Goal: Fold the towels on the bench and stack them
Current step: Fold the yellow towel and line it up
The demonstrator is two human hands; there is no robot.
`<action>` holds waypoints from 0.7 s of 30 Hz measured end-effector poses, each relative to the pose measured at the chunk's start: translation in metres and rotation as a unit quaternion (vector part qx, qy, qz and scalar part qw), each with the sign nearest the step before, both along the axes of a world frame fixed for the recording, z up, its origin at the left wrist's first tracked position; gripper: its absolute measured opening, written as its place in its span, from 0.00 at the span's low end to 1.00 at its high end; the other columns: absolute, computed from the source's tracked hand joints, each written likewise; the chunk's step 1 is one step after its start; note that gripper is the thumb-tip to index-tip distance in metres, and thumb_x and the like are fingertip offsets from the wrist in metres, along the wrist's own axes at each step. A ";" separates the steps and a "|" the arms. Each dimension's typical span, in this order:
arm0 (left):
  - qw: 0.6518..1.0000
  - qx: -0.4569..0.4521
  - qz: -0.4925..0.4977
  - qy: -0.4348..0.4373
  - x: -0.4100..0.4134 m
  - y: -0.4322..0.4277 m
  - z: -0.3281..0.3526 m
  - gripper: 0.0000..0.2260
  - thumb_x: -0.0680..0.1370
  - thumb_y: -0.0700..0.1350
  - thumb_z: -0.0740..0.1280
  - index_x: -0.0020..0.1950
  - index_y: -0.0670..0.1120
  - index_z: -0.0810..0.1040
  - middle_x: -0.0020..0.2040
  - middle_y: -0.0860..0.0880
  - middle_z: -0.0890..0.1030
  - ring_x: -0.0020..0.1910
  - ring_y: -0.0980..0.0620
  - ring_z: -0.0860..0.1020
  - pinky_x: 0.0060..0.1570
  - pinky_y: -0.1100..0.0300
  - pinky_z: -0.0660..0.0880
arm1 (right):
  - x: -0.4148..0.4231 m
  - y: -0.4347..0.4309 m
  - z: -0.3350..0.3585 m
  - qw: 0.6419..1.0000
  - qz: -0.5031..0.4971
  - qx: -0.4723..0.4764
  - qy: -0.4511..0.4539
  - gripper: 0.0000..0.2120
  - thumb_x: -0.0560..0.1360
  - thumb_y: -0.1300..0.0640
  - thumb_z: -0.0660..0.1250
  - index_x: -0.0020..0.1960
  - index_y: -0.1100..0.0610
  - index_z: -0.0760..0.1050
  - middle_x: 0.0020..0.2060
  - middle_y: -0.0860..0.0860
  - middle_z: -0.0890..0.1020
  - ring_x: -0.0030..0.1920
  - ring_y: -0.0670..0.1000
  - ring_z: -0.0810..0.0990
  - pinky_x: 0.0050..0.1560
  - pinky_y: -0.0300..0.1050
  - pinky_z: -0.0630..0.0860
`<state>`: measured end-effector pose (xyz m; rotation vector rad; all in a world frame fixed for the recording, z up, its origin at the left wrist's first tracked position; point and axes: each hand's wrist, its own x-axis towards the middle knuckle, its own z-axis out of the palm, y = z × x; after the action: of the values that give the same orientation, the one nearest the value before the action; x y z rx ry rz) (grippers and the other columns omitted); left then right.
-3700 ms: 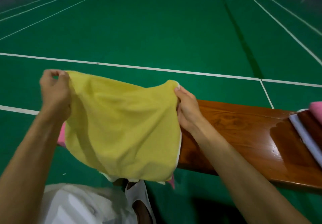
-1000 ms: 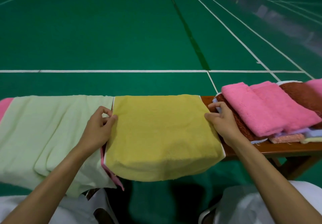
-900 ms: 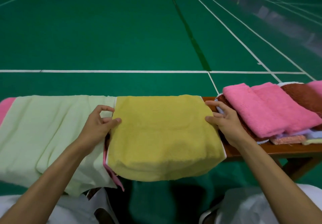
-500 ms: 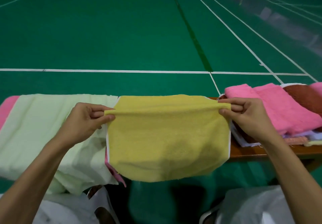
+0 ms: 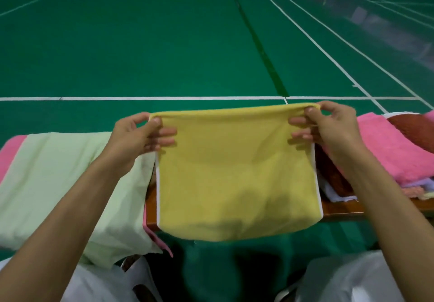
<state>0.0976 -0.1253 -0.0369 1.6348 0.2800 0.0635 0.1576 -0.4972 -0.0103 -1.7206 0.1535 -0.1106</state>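
Observation:
A yellow towel [image 5: 234, 179] with white side edging hangs folded in front of me, above the wooden bench [image 5: 340, 207]. My left hand [image 5: 133, 137] pinches its upper left corner and my right hand [image 5: 328, 125] pinches its upper right corner. Its lower edge hangs below the bench's front edge. To the left, a pale green towel [image 5: 58, 179] lies spread over the bench and droops toward my lap. At the right sits a stack of folded towels, with a pink towel [image 5: 394, 146] on top and a brown towel [image 5: 413, 128] beside it.
A pink cloth [image 5: 10, 153] shows at the bench's far left, and a pink strip [image 5: 157, 238] hangs under the green towel. Green court floor with white lines [image 5: 164, 98] lies beyond the bench. My knees in white clothing [image 5: 347, 280] are below.
The yellow towel lay flat on the bench a second ago. Both hands took hold of its far corners and lifted its top edge up off the bench.

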 end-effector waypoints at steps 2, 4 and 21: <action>0.999 -0.026 0.007 -0.031 0.019 -0.002 0.015 0.08 0.85 0.46 0.64 0.59 0.43 0.78 0.52 0.44 0.88 0.44 0.49 0.87 0.37 0.64 0.80 | 0.025 0.003 0.008 0.999 0.004 0.045 -0.016 0.03 0.85 0.62 0.61 0.56 0.62 0.72 0.39 0.58 0.87 0.31 0.55 0.86 0.29 0.44 0.82; 0.997 -0.044 0.010 -0.065 0.038 -0.002 0.035 0.09 0.85 0.46 0.64 0.62 0.43 0.77 0.52 0.46 0.88 0.47 0.51 0.87 0.39 0.63 0.81 | 0.048 0.006 0.023 0.997 0.001 0.065 -0.047 0.04 0.85 0.64 0.60 0.52 0.60 0.72 0.38 0.57 0.87 0.33 0.55 0.86 0.33 0.43 0.83; 0.995 0.025 0.034 -0.086 -0.016 0.004 0.032 0.05 0.82 0.44 0.67 0.51 0.45 0.82 0.46 0.44 0.88 0.38 0.54 0.86 0.32 0.65 0.76 | -0.015 0.001 0.031 0.996 -0.040 -0.032 -0.071 0.11 0.78 0.66 0.61 0.38 0.60 0.72 0.27 0.60 0.81 0.25 0.55 0.82 0.29 0.47 0.81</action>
<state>0.0821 -0.1209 -0.0045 1.6569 0.2029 0.2640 0.1428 -0.4960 0.0210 -1.7643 0.1153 -0.2991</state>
